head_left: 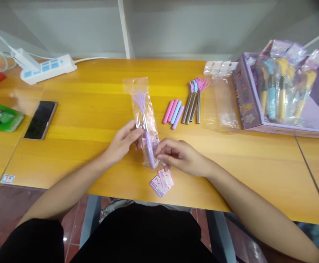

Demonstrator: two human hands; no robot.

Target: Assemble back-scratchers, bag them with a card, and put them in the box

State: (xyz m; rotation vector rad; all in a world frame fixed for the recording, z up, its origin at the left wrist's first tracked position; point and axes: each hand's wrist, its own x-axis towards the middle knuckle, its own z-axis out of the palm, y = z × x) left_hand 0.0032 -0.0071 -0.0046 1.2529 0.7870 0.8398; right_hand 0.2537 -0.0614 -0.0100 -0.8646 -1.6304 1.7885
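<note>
A purple back scratcher (148, 146) with a hand-shaped head lies inside a clear plastic bag (137, 84) above the table. My left hand (125, 138) pinches the bag and scratcher from the left, near the middle. On the right side, my right hand (179, 155) has its fingers closed on the bag's lower edge. Just below the bag, small printed cards (161, 182) lie overlapping on the table. To the right are several loose coloured handles (173, 112) in pink, blue and purple. Beside them lie several metal scratcher rods (194, 104) with coloured claw heads.
Empty clear bags (222, 98) lie flat beside a purple display box (251, 109) holding bagged scratchers. At left are a phone (41, 119), a green packet (3, 116) and a white power strip (49, 69) with cables. A grey partition (71, 29) stands behind the table.
</note>
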